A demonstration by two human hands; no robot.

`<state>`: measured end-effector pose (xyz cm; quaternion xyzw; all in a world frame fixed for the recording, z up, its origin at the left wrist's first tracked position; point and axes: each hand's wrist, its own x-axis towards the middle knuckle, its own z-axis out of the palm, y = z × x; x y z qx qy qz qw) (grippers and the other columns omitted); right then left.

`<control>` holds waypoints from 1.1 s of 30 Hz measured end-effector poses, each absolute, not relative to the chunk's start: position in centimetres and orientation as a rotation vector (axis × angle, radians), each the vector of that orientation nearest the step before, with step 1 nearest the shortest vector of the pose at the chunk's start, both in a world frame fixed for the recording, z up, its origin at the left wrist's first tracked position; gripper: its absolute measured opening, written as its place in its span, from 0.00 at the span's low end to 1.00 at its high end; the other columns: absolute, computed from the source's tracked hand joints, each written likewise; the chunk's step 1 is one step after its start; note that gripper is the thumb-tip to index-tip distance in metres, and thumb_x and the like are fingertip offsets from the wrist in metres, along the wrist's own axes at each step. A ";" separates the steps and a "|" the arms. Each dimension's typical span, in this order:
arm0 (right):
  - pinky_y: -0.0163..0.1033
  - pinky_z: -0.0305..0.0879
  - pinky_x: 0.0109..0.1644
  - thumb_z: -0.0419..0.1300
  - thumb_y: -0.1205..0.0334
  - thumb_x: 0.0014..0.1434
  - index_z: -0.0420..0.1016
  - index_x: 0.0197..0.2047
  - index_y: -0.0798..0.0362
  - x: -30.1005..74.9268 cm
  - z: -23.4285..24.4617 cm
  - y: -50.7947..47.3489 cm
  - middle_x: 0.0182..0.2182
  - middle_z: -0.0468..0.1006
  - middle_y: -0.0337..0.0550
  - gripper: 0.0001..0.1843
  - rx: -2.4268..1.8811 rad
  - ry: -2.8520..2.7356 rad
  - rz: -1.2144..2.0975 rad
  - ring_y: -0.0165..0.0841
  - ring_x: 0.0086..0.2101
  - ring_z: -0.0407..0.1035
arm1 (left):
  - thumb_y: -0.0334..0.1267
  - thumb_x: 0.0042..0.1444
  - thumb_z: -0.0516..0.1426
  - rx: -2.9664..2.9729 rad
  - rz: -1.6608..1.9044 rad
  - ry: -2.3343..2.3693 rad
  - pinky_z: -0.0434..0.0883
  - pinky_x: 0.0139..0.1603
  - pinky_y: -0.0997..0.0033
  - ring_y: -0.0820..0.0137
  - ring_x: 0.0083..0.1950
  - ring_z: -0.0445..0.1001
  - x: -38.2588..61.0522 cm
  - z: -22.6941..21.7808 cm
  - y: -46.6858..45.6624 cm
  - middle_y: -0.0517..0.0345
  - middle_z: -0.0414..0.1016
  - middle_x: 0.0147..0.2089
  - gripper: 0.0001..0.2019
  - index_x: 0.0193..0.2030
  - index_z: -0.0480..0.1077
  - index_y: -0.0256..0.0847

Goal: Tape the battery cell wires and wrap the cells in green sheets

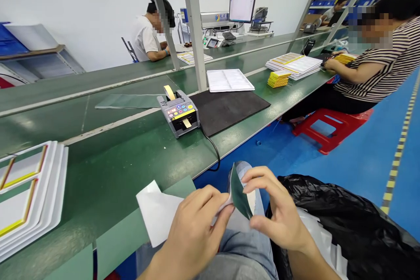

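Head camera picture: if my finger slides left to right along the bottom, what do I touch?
White plastic trays → white paper sheet → left hand → dark green sheet → right hand → black plastic bag

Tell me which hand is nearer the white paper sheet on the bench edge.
Left. The left hand is just beside the white paper sheet; the right hand is farther away, past the left hand.
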<state>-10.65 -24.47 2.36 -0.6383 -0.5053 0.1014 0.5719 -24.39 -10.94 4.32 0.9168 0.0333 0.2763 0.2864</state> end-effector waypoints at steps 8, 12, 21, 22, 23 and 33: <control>0.43 0.63 0.44 0.59 0.54 0.58 0.71 0.41 0.50 -10.7 1.2 -24.2 0.37 0.73 0.44 0.11 -1.298 -1.137 0.699 0.38 0.39 0.67 | 0.30 0.59 0.54 2.199 0.579 0.277 0.68 0.33 0.78 0.75 0.33 0.70 -25.8 2.9 -12.1 0.60 0.70 0.34 0.03 0.38 0.68 0.40; 0.42 0.63 0.42 0.56 0.42 0.57 0.71 0.40 0.52 -10.7 0.7 -23.9 0.37 0.72 0.45 0.21 -1.268 -1.122 0.773 0.38 0.37 0.66 | 0.28 0.59 0.53 2.199 0.657 0.303 0.69 0.38 0.77 0.73 0.38 0.73 -25.5 1.3 -12.1 0.59 0.73 0.38 0.06 0.41 0.67 0.42; 0.46 0.61 0.52 0.53 0.45 0.61 0.67 0.48 0.51 -9.3 -1.6 -22.0 0.48 0.69 0.50 0.20 -1.206 -0.983 0.816 0.39 0.49 0.64 | 0.40 0.59 0.53 1.809 0.448 0.464 0.66 0.36 0.75 0.72 0.34 0.71 -25.3 0.6 -12.2 0.60 0.73 0.33 0.08 0.31 0.67 0.40; 0.46 0.60 0.54 0.56 0.46 0.59 0.65 0.51 0.51 -9.0 -2.3 -21.9 0.50 0.68 0.50 0.23 -1.195 -0.949 0.888 0.39 0.51 0.63 | 0.42 0.59 0.54 1.705 0.438 0.511 0.66 0.35 0.76 0.73 0.33 0.70 -25.2 0.3 -12.0 0.61 0.72 0.32 0.10 0.30 0.67 0.40; 0.44 0.61 0.52 0.59 0.46 0.57 0.64 0.53 0.51 -8.9 -3.1 -21.9 0.50 0.68 0.50 0.26 -1.161 -0.912 0.999 0.38 0.50 0.65 | 0.43 0.58 0.55 1.616 0.438 0.546 0.65 0.34 0.77 0.73 0.32 0.68 -25.0 0.0 -11.9 0.62 0.70 0.30 0.11 0.30 0.66 0.39; 0.34 0.67 0.29 0.71 0.49 0.43 0.62 0.54 0.49 -12.1 -6.0 -22.1 0.36 0.74 0.43 0.37 -0.997 -0.497 1.199 0.30 0.26 0.67 | 0.44 0.56 0.56 1.636 0.535 0.715 0.61 0.28 0.78 0.76 0.27 0.64 -23.0 0.8 -10.8 0.65 0.67 0.26 0.11 0.29 0.65 0.40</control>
